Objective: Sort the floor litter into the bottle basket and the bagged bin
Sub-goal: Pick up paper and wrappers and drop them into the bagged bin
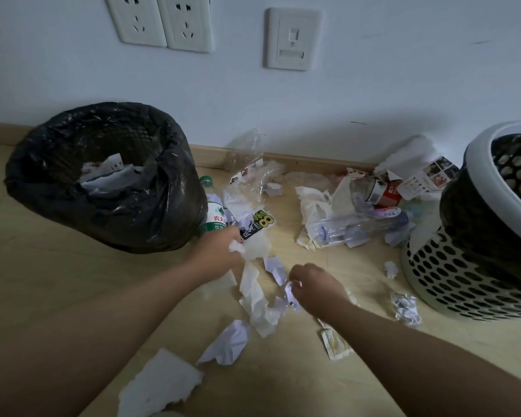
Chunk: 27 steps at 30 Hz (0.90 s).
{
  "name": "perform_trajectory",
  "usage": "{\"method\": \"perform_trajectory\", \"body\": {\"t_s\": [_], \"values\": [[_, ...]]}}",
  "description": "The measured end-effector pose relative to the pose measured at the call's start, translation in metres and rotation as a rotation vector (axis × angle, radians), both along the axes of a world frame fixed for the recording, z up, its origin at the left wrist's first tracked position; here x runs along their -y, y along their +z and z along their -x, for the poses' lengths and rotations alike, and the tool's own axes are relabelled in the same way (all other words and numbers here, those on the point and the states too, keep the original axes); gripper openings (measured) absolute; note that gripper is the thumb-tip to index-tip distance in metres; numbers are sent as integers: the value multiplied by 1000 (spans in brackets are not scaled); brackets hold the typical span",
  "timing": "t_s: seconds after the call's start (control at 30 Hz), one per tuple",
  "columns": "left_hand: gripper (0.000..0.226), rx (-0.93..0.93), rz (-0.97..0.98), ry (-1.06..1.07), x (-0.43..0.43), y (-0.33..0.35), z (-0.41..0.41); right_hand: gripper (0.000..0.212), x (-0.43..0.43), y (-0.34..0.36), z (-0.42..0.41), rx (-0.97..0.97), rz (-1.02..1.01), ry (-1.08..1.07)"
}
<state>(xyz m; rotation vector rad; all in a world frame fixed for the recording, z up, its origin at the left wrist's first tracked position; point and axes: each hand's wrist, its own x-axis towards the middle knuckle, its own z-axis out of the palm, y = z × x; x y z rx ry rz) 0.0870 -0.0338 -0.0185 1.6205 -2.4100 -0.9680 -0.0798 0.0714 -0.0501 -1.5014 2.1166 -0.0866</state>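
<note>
Litter lies across a wooden floor. My left hand (220, 251) grips a crumpled white tissue (237, 247) close to a green-labelled bottle (215, 216) beside the black-bagged bin (103, 176). My right hand (316, 288) pinches a small crumpled paper scrap (291, 293) low over the floor. A long white tissue (257, 299) lies between my hands. The perforated white basket (475, 266) stands at the right. Clear bottles (358, 227) and wrappers are piled left of the basket.
The bagged bin holds white paper. More crumpled paper (227, 343), a torn white sheet (160, 383), a small packet (333, 344) and paper balls (405, 307) lie near me. A clear plastic bag (247, 158) leans on the skirting board. The wall carries sockets.
</note>
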Motion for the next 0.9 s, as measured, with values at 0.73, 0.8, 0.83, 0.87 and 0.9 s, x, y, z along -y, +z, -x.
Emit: {"method": "perform_trajectory", "body": {"t_s": [0.73, 0.8, 0.83, 0.87, 0.9], "values": [[25, 308, 23, 8, 28, -37, 51, 50, 57, 2, 82, -270, -60, 14], [25, 337, 41, -3, 25, -41, 48, 45, 54, -2, 84, -251, -112, -6], [25, 351, 53, -15, 25, -45, 48, 42, 54, -5, 85, -212, -140, -14], [26, 354, 70, -32, 24, -48, 48, 40, 52, -10, 86, -168, -170, -20], [28, 352, 82, -49, 24, -52, 49, 38, 50, -15, 88, -131, -202, -29]]}}
